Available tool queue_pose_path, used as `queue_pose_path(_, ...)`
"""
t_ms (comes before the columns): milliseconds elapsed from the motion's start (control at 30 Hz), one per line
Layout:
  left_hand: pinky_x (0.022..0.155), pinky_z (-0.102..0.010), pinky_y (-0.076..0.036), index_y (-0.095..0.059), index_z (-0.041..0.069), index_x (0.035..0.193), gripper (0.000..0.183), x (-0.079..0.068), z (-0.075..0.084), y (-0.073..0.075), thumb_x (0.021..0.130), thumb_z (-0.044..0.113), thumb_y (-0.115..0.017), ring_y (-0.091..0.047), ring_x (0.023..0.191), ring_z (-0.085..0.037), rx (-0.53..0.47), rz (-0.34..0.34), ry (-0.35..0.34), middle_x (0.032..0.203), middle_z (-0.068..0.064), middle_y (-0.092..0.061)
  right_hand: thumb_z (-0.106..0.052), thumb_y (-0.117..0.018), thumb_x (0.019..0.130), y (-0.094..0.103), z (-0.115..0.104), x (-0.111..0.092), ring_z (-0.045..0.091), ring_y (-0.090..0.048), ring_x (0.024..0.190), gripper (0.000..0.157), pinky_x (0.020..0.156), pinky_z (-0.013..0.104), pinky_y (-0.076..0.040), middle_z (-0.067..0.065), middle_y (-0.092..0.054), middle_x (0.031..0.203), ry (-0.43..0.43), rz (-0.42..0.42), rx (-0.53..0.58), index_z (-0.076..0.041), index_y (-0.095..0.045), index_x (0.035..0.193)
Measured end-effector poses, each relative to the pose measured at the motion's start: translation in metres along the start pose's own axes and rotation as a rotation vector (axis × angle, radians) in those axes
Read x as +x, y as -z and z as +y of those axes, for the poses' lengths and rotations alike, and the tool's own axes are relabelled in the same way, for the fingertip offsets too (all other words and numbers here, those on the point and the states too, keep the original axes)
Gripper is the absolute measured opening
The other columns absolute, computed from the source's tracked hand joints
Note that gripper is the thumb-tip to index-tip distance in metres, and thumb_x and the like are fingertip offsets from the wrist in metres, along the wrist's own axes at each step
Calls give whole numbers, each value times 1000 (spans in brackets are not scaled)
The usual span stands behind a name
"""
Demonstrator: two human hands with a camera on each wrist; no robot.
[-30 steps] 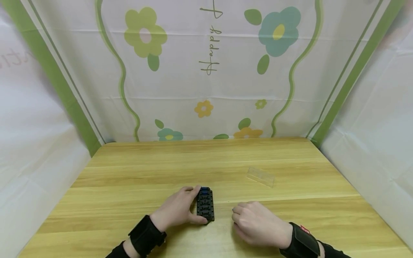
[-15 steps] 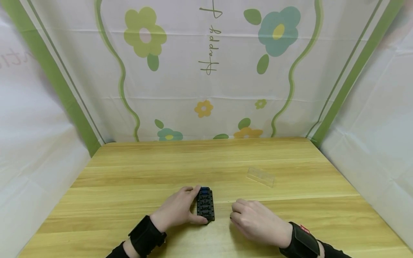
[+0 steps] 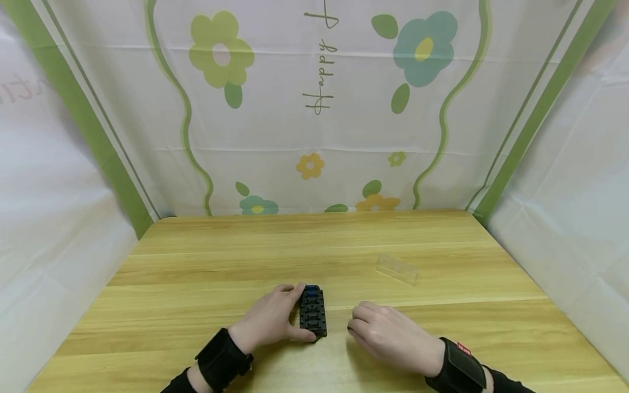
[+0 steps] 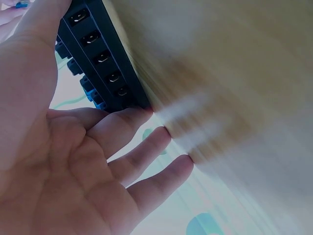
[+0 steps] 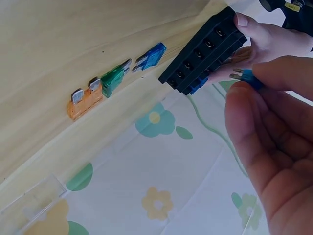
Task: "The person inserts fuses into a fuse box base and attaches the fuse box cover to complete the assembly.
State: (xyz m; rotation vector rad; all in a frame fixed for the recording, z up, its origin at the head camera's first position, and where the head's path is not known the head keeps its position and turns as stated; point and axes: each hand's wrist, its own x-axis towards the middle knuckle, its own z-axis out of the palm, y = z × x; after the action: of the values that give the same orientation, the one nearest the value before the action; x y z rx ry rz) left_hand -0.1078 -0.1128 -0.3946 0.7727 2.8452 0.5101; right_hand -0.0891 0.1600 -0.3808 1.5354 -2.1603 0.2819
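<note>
My left hand [image 3: 272, 316] holds the black fuse block [image 3: 313, 314] on the table by its ends, thumb at the near end and index finger at the far end. A blue fuse [image 5: 197, 87] sits in the block's far end. The left wrist view shows the block's side with a row of metal terminals [image 4: 101, 58], and the other fingers spread beside it. To the right of the block, my right hand [image 3: 393, 335] pinches a blue blade fuse [image 5: 250, 78] between thumb and index finger, its metal prongs bare and pointing toward the block. The head view hides this fuse.
In the right wrist view an orange fuse [image 5: 85, 102], a green fuse [image 5: 114, 78] and another blue fuse [image 5: 150, 56] lie in a row on the table. A clear plastic cover [image 3: 397, 270] lies farther back right. Printed cloth [image 3: 275, 109] walls the table's back and sides.
My right hand has shifted slightly left toward the block and turned a little; the blue spot at its fingertips has gone out of sight in the head view. The left hand and block stay put.
</note>
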Motion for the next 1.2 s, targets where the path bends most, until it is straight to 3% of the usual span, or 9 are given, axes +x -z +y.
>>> queue_pose_path(200, 93, -44, -43, -34, 5, 148, 107, 0, 0, 0, 70, 74, -62, -46, 122, -33, 9, 5, -12, 133, -21, -47, -5, -65, 86, -1, 3, 0, 4, -46, 73, 6, 65, 9, -40, -5, -51, 83, 34, 64, 48, -10, -67, 90)
queue_pose_path(367, 93, -44, -43, -35, 5, 148, 106, 0, 0, 2, 71, 73, -62, -46, 122, -32, 11, 5, -21, 133, -21, -47, -3, -56, 91, 2, 5, 2, 5, -48, 75, 12, 67, 10, -42, -5, -51, 85, 17, 98, 81, -9, -66, 92)
queue_pose_path(600, 93, -44, -43, -34, 6, 148, 107, 0, 0, 2, 71, 74, -61, -46, 122, -33, 9, 0, -18, 134, -22, -46, -5, -53, 93, 3, 6, 7, 4, -48, 76, 14, 68, 10, -42, -6, -51, 85, 3, 119, 71, -11, -66, 92)
queue_pose_path(867, 93, -43, -43, -35, 5, 148, 108, 1, -1, 2, 70, 76, -61, -47, 121, -33, 2, 5, -17, 133, -21, -47, -8, -59, 92, 4, 9, 17, 3, -46, 73, 9, 63, 10, -39, -6, -51, 86, -17, 98, 65, -13, -66, 94)
queue_pose_path(1200, 91, -43, -44, -35, 5, 147, 108, 0, -2, 1, 70, 75, -62, -48, 119, -33, -9, 11, -24, 131, -21, -48, -6, -63, 89, -3, 17, 34, 1, -44, 70, 10, 63, 9, -38, -6, -51, 84, -6, 120, 142, -14, -66, 93)
